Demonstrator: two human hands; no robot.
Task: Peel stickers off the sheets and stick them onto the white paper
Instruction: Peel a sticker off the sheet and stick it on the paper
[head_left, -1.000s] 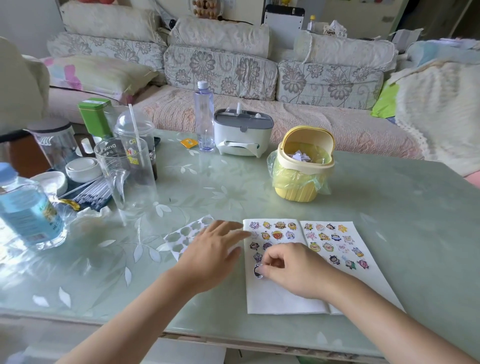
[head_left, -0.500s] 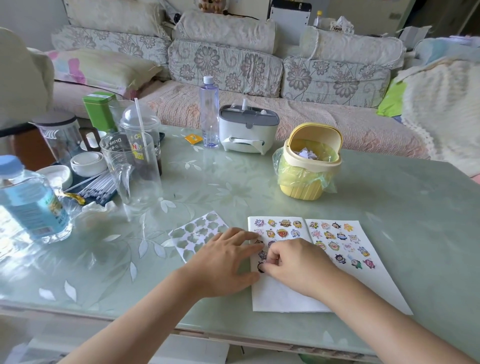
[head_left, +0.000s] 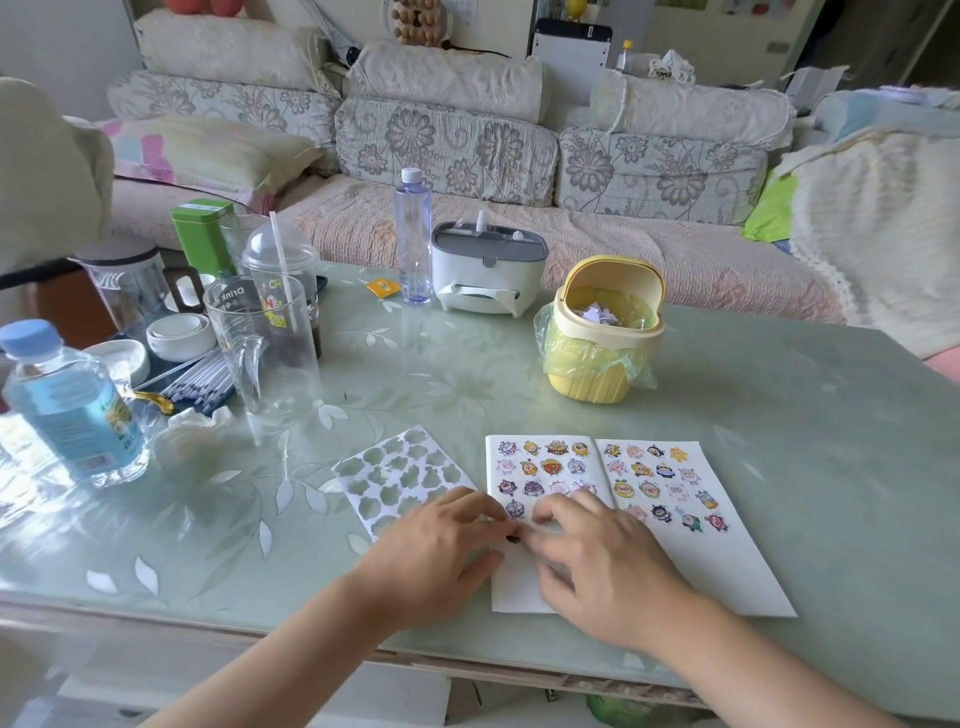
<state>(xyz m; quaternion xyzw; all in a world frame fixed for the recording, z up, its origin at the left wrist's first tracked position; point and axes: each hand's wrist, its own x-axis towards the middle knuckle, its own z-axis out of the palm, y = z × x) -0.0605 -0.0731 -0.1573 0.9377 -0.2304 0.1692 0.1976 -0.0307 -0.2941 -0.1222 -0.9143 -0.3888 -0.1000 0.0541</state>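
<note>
The white paper (head_left: 727, 571) lies unfolded near the table's front edge, with several cartoon stickers in rows on both halves. A used sticker sheet (head_left: 395, 475) full of cut-out holes lies to its left. My left hand (head_left: 436, 553) rests flat across the sheet's lower corner and the paper's left edge. My right hand (head_left: 597, 564), blurred, lies on the paper's left half with its fingers spread and pointing left. A small dark sticker (head_left: 513, 538) sits on the paper between the two hands' fingertips.
A yellow mini bin (head_left: 605, 338) with a bag liner stands behind the paper. A white tissue box (head_left: 488, 278) and a clear bottle (head_left: 414, 239) are farther back. Cups (head_left: 265, 343), bowls and a water bottle (head_left: 67, 405) crowd the left side. A sofa runs behind the table.
My right hand has gone from a pinch at the dark sticker to spread fingers over the paper. My left hand has slid right to meet it. The camera has tilted up a little.
</note>
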